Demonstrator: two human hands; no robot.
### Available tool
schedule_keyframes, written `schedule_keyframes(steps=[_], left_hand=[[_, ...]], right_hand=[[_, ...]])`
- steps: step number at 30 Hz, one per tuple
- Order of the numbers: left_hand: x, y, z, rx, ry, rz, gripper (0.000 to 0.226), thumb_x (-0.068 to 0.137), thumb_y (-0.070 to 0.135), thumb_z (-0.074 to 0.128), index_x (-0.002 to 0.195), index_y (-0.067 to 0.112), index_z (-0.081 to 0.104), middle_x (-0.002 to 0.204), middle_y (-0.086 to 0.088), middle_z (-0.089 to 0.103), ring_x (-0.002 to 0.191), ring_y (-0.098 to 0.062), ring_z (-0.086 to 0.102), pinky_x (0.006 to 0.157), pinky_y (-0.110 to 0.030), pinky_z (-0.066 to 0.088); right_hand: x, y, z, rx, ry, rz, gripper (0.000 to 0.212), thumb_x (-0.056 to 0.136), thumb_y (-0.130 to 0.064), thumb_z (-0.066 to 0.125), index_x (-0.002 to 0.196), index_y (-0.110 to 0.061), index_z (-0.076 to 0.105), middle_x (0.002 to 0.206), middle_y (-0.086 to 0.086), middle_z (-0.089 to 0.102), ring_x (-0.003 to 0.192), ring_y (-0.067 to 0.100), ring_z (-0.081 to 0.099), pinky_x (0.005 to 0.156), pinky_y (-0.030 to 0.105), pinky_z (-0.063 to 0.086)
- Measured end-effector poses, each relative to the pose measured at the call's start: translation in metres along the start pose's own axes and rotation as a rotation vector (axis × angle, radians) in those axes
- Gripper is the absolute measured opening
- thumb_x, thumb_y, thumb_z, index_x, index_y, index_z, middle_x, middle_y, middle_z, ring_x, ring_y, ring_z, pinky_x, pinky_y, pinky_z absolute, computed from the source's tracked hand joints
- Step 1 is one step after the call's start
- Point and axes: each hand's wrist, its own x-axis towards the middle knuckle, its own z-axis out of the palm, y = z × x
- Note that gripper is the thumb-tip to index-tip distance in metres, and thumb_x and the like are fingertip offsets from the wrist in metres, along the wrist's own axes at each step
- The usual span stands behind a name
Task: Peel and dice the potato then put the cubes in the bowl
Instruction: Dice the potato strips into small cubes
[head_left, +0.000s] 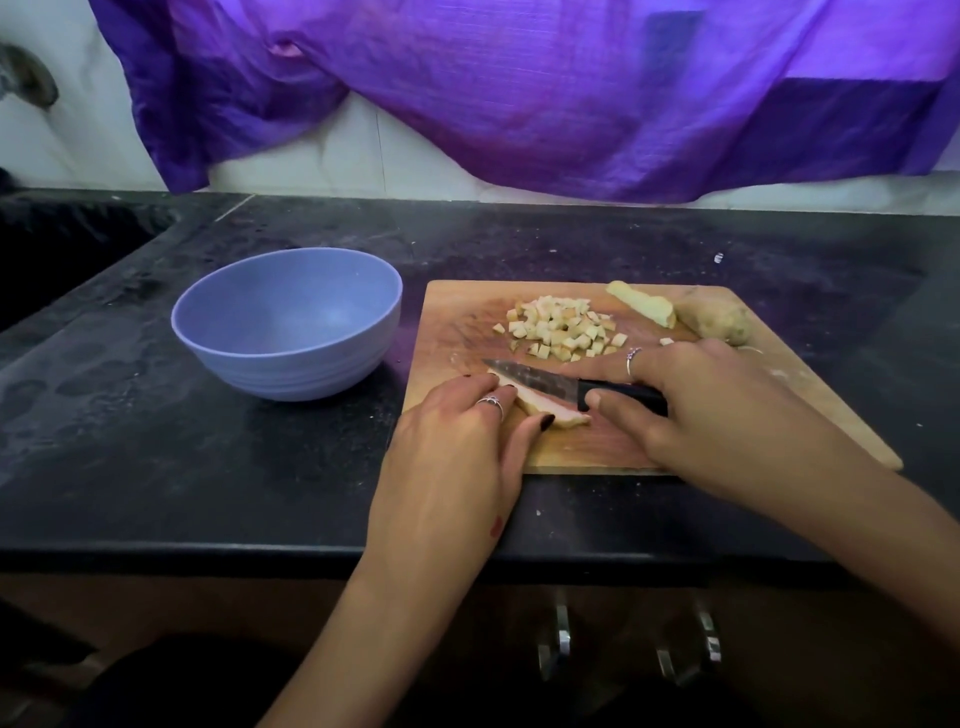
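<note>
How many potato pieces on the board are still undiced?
3: a slice under the left hand at the knife, a peeled wedge at the far edge, an unpeeled chunk beside it. Hands may hide more.

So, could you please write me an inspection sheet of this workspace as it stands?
Surface: dark counter, dusty, carrying a wooden cutting board.
Job's things: diced cubes piled on the board; blue bowl empty; potato slice under the knife; unpeeled piece at the far right.
Clutter: small crumbs on the counter.
Grippers: left hand pins the slice; right hand grips the knife.
Cables: nothing seen.
Surroundings: purple cloth hangs behind.
</note>
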Motion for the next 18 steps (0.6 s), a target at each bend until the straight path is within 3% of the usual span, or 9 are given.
schedule_keyframes(steps=[3, 5, 8, 12, 15, 18], left_hand=[[0.000, 0.000, -0.001, -0.005, -0.018, 0.001, 0.030, 0.086, 0.035, 0.067, 0.103, 0.011, 0.074, 0.107, -0.002, 0.071, 0.099, -0.019, 0.066, 0.081, -0.035, 0.052], [0.000, 0.000, -0.001, 0.016, -0.024, 0.011, 0.029, 0.086, 0.034, 0.067, 0.104, 0.011, 0.074, 0.108, -0.003, 0.071, 0.098, -0.020, 0.066, 0.081, -0.036, 0.053], [0.001, 0.001, -0.001, 0.052, -0.013, 0.026, 0.028, 0.087, 0.033, 0.062, 0.099, 0.011, 0.074, 0.102, -0.003, 0.072, 0.092, -0.021, 0.068, 0.075, -0.035, 0.054], [0.004, 0.005, -0.004, 0.098, -0.024, 0.047, 0.025, 0.084, 0.033, 0.058, 0.089, 0.014, 0.073, 0.089, 0.001, 0.071, 0.080, -0.020, 0.067, 0.068, -0.031, 0.052], [0.006, 0.006, -0.005, 0.130, -0.054, 0.057, 0.026, 0.084, 0.035, 0.059, 0.086, 0.013, 0.073, 0.085, 0.000, 0.070, 0.075, -0.021, 0.066, 0.063, -0.032, 0.052], [0.010, 0.012, -0.013, 0.170, -0.112, 0.054, 0.028, 0.088, 0.038, 0.064, 0.088, 0.012, 0.073, 0.086, -0.001, 0.069, 0.076, -0.021, 0.064, 0.063, -0.032, 0.049]], right_hand=[[0.001, -0.002, -0.001, -0.018, -0.027, -0.011, 0.030, 0.095, -0.047, 0.045, 0.120, -0.040, 0.060, 0.080, -0.008, 0.060, 0.073, 0.014, 0.057, 0.066, 0.035, 0.051], [0.003, -0.004, -0.004, -0.035, -0.029, -0.032, 0.030, 0.095, -0.046, 0.045, 0.122, -0.042, 0.058, 0.074, -0.010, 0.054, 0.069, 0.012, 0.054, 0.060, 0.031, 0.046], [0.008, -0.007, -0.010, -0.115, -0.029, -0.079, 0.032, 0.095, -0.046, 0.045, 0.121, -0.036, 0.060, 0.069, -0.011, 0.042, 0.058, 0.006, 0.044, 0.061, 0.028, 0.043], [0.015, -0.017, -0.020, -0.164, -0.048, -0.151, 0.029, 0.095, -0.043, 0.047, 0.122, -0.041, 0.057, 0.089, -0.007, 0.056, 0.084, 0.018, 0.059, 0.081, 0.038, 0.051], [0.015, -0.019, -0.019, -0.157, -0.075, -0.165, 0.026, 0.095, -0.039, 0.048, 0.120, -0.039, 0.057, 0.079, -0.011, 0.050, 0.080, 0.017, 0.057, 0.073, 0.035, 0.051], [0.014, -0.016, -0.017, -0.115, -0.098, -0.162, 0.026, 0.095, -0.039, 0.048, 0.120, -0.040, 0.056, 0.090, -0.006, 0.058, 0.079, 0.016, 0.060, 0.071, 0.035, 0.053]])
